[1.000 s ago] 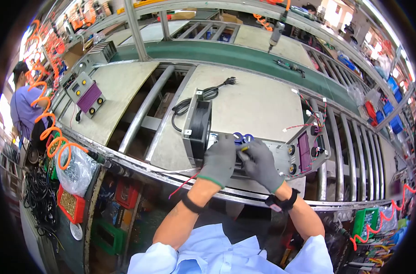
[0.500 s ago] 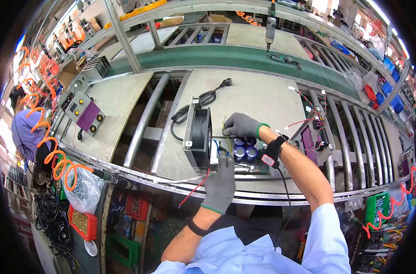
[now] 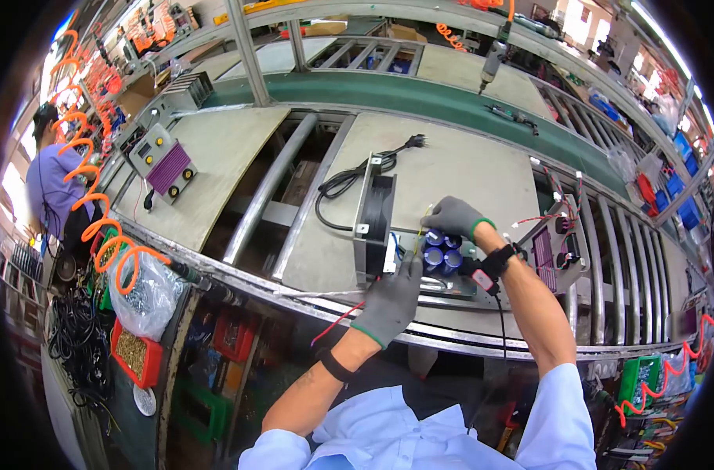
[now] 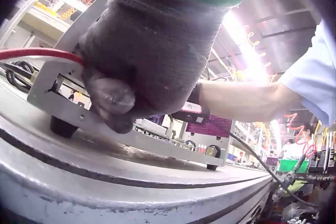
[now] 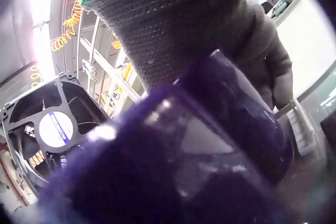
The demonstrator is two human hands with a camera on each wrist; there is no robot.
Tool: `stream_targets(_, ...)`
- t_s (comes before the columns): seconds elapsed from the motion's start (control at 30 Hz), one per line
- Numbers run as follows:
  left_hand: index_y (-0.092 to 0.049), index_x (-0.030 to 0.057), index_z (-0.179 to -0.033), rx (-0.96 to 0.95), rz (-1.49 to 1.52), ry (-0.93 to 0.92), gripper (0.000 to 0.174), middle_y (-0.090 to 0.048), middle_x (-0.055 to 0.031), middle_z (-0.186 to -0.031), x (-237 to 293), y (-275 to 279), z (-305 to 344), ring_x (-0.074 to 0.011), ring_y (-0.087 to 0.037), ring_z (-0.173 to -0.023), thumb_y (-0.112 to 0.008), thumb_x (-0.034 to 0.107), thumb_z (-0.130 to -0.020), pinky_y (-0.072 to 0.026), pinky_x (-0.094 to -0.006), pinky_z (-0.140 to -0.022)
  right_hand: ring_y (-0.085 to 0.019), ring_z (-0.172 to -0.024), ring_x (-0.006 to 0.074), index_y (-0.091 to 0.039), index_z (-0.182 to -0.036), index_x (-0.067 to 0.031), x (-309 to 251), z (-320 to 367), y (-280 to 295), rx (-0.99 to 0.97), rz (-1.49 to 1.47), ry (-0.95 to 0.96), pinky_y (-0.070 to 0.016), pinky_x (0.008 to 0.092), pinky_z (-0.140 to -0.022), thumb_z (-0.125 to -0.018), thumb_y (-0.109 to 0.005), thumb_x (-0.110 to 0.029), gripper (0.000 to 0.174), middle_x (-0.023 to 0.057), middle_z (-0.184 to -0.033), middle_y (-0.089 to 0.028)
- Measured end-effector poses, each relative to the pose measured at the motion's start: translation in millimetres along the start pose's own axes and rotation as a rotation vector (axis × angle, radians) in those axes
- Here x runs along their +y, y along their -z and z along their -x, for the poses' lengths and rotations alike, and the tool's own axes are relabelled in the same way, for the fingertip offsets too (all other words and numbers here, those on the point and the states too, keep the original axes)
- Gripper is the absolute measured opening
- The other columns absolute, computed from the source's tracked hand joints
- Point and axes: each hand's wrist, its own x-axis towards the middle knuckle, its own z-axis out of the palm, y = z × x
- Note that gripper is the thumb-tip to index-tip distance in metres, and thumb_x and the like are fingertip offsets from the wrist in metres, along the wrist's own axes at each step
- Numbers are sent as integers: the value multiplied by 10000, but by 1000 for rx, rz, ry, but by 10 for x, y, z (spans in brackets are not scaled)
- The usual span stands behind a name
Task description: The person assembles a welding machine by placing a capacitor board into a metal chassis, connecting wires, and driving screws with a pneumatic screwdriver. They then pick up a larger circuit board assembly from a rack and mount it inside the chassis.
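My gloved right hand [image 3: 455,215] pinches a thin yellow-green wire [image 3: 421,229] beyond a cluster of blue capacitors [image 3: 443,254]. In the right wrist view, dark purple capacitors [image 5: 231,113] loom large and blurred in front of that hand. The left hand [image 3: 390,301], also gloved, points its fingers in between the capacitors and a black fan [image 3: 378,211]; cannot tell whether they grip anything. Its thumb tip [image 4: 113,97] shows in the left wrist view, the other fingertips hidden. A loose red wire [image 3: 337,325] emerges beside it. The fan stands upright in a metal panel [image 3: 363,229].
A black power cord [image 3: 340,186] lies coiled behind the fan. At right stands a purple-grilled front panel [image 3: 543,249] with red wires. Metal rollers [image 3: 608,266] flank the board [image 3: 474,157]. A screwdriver [image 3: 494,63] hangs above the green belt [image 3: 333,90]. Another finished-looking unit [image 3: 165,160] stands at left.
Both hands worked close together a second ago. The right hand has since moved up behind the capacitors with the yellow-green wire; the left stays beside the fan. The head view has shifted slightly.
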Motion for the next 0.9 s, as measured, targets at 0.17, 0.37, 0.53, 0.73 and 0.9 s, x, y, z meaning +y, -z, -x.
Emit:
stream_targets(0.17,-317,-36,-1509,-21,-45,151,664,-437,-208,-1553,216,76,46,-336,-741,-993,-568,81,-905,-618,-444,-728,-700,-923,352,-750,-972,-36,-351,689,47,432,6,115,-545,442,-829,-882,-684,-355,338,169,-965,-729)
stream_targets(0.37,-362,-32,-1490,86,-50,115,633,-459,-208,-1526,221,-125,47,-317,-747,-928,-564,87,-902,-610,-406,-704,-682,-862,315,-703,-1063,-33,-675,1437,-74,617,-178,405,-538,394,-763,-925,-672,-166,194,149,-958,-688)
stream_targets(0.53,-607,79,-1282,497,83,-91,407,-593,-189,-1340,-203,86,924,-342,-713,-812,-594,76,-876,-571,-417,-609,-676,-758,222,-692,-1081,-13,-577,1899,-253,538,-450,337,-530,326,-692,-902,-693,-75,190,131,-897,-671)
stream_targets(0.73,-684,83,-955,297,-127,309,96,-603,-163,-984,-978,274,1077,-370,-613,-994,-642,143,-892,-536,-492,-753,-642,-682,197,-712,-1037,6,-357,2123,-504,392,-510,225,-510,321,-644,-908,-691,-115,178,112,-833,-676)
stream_targets(0.9,-673,81,-878,166,153,136,89,-638,-147,-843,-428,723,1303,-382,-645,-783,-678,168,-893,-531,-468,-689,-612,-698,123,-724,-1063,8,-194,2315,-549,301,-674,90,-504,300,-663,-935,-666,-160,219,91,-826,-697)
